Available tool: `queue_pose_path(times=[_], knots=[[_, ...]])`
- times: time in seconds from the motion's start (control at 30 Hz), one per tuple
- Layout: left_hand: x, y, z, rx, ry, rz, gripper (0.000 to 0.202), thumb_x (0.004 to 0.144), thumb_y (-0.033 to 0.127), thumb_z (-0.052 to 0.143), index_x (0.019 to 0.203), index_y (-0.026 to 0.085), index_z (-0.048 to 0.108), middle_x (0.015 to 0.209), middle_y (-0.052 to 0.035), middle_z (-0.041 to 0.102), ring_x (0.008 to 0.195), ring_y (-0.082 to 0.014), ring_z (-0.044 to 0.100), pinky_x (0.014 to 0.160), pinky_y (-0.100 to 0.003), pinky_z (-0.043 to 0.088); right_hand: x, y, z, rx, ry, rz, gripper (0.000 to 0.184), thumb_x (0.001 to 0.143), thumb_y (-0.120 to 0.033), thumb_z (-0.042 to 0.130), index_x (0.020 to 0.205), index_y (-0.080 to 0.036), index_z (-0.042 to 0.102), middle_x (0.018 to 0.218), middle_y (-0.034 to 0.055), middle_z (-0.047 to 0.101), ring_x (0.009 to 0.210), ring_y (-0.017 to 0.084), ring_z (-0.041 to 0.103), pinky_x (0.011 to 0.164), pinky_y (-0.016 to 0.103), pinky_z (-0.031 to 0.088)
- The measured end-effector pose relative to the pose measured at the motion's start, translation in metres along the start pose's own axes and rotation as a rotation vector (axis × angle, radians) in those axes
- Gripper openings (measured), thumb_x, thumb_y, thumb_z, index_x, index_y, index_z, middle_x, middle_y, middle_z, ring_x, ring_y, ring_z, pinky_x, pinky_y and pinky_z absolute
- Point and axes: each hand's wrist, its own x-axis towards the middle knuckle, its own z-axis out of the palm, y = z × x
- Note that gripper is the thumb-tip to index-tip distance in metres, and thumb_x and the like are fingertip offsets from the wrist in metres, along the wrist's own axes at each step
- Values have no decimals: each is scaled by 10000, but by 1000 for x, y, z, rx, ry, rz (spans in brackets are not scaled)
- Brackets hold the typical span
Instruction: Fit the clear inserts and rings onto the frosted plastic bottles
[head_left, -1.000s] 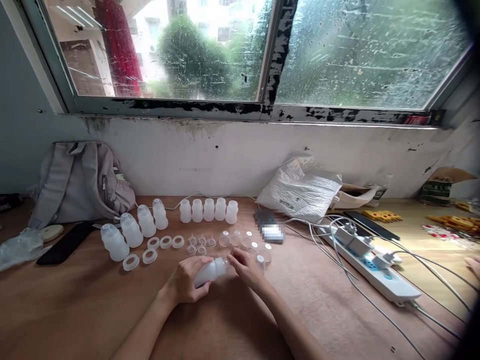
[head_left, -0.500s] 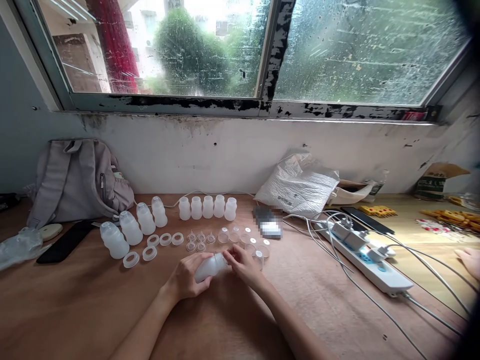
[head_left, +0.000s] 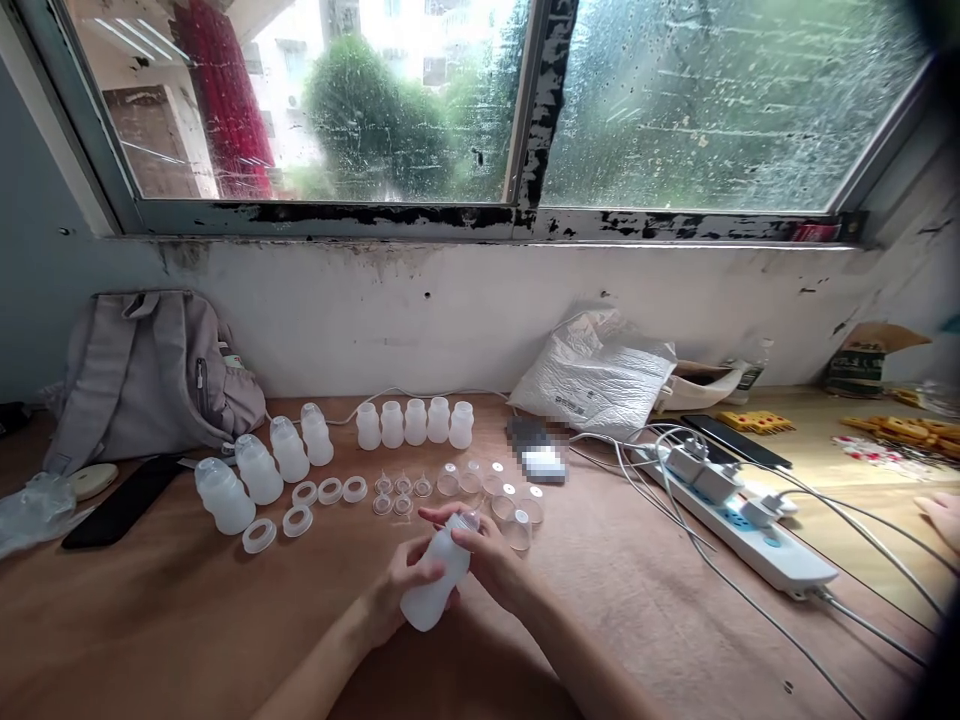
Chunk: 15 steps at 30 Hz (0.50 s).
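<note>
My left hand [head_left: 397, 590] grips the body of a small translucent white bottle [head_left: 435, 585], held tilted with its neck pointing up and away. My right hand [head_left: 487, 550] is closed around the bottle's neck and top. Just beyond my hands lie several clear caps [head_left: 517, 505] and small clear nipples [head_left: 403, 487] on the brown table [head_left: 187, 620]. Several white rings [head_left: 298, 520] lie to the left. A row of uncapped white bottles [head_left: 415, 422] stands further back, and capped bottles [head_left: 259, 470] stand in a slanted line at the left.
A grey backpack [head_left: 142, 375] leans on the wall at the left, with a black phone [head_left: 112, 500] before it. A white padded mailer [head_left: 600, 375], a power strip [head_left: 739, 520] with cables and another person's hand [head_left: 943, 517] are at the right.
Both hands have lifted the bottle from lying almost flat to a steeper tilt and drawn it a little nearer. My right hand now wraps its top.
</note>
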Motion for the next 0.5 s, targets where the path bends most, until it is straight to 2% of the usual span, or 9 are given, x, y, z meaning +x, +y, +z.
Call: queue_pose_path(times=[0.07,0.13,0.2,0.27,0.33,0.4,0.5], knots=[[1,-1,4,255,152,128,464,633,383,636,1037,170,551,926,-69,596,781,-198,553,674,-279,427,3,2,2,-54,145,-61,239,672,-380,625,806,-186,585,998,83,625,852,212,575,661,286,450],[1,-2,6,385,260,189,462,611,374,662,1025,199,556,933,-50,601,835,-209,544,723,-283,423,6,5,5,-69,215,-87,216,670,-368,629,757,-181,566,973,78,635,879,214,566,712,294,443],[0,-3,6,261,230,86,426,649,432,614,982,172,564,887,-63,608,761,-191,561,665,-275,436,7,6,6,-31,175,-45,230,669,-372,623,778,-180,559,972,77,631,813,202,580,650,276,454],[-1,-3,5,2,98,-103,453,709,507,510,939,120,565,814,-88,607,633,-157,563,564,-252,431,7,6,5,35,75,43,267,683,-392,591,854,-190,547,979,75,620,662,165,584,496,236,437],[-2,-2,5,-157,-2,-217,465,741,514,453,901,91,565,775,-100,597,558,-132,549,508,-233,413,6,5,4,84,-5,122,281,698,-407,558,887,-202,520,983,73,612,525,128,550,362,199,360],[-2,-1,7,-110,3,-187,404,729,462,505,879,91,559,757,-86,591,557,-129,548,506,-227,410,5,4,3,88,-15,141,243,703,-396,550,839,-200,498,977,68,610,500,122,541,335,188,335],[-3,1,9,255,112,9,324,712,392,561,879,115,558,743,-53,592,633,-155,559,561,-243,428,5,3,3,4,17,38,185,697,-326,584,773,-186,491,937,57,618,711,172,586,519,231,450]])
